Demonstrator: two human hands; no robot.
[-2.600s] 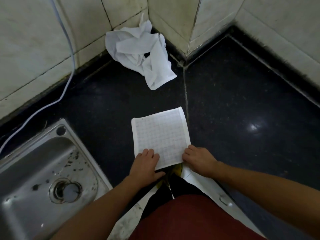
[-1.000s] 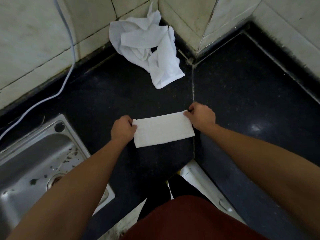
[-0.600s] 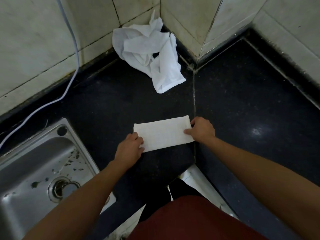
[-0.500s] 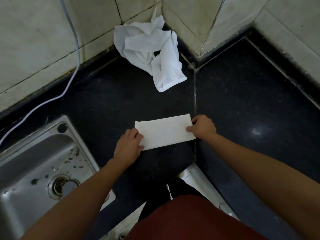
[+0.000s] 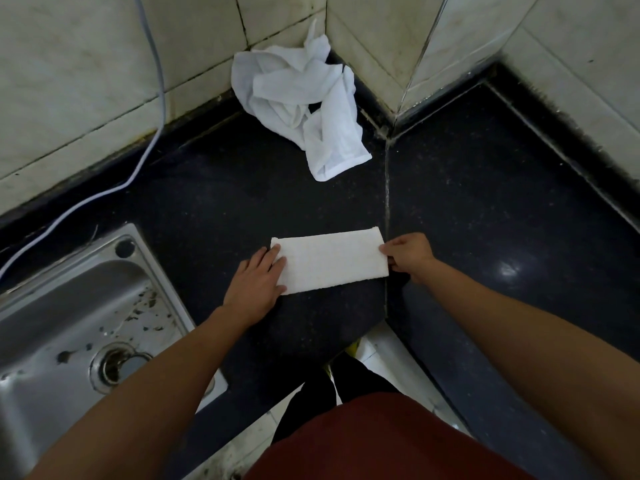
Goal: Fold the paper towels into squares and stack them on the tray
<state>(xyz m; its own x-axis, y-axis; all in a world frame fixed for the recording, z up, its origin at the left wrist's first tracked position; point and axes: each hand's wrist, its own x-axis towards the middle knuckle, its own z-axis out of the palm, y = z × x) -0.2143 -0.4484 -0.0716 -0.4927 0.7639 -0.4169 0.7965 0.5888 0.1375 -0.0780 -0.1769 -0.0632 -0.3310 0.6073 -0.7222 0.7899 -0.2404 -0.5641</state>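
A white paper towel [image 5: 330, 260], folded in half into a long rectangle, lies flat on the black countertop [image 5: 221, 188]. My left hand [image 5: 254, 281] rests flat with fingers spread, pressing the towel's left end. My right hand [image 5: 408, 253] pinches the towel's right edge between thumb and fingers. A crumpled heap of white paper towels [image 5: 301, 102] sits in the back corner against the tiled wall. No tray is in view.
A steel sink [image 5: 69, 327] with a drain is set into the counter at the left. A pale cable [image 5: 152, 98] hangs down the tiled wall and trails along the counter. A seam [image 5: 387, 188] runs down the counter, which cuts inward near my body.
The towel went from an open square to a half-folded strip. My hands carried its near edge to the far edge, then slid back; the left now lies flat, the right pinches the end.
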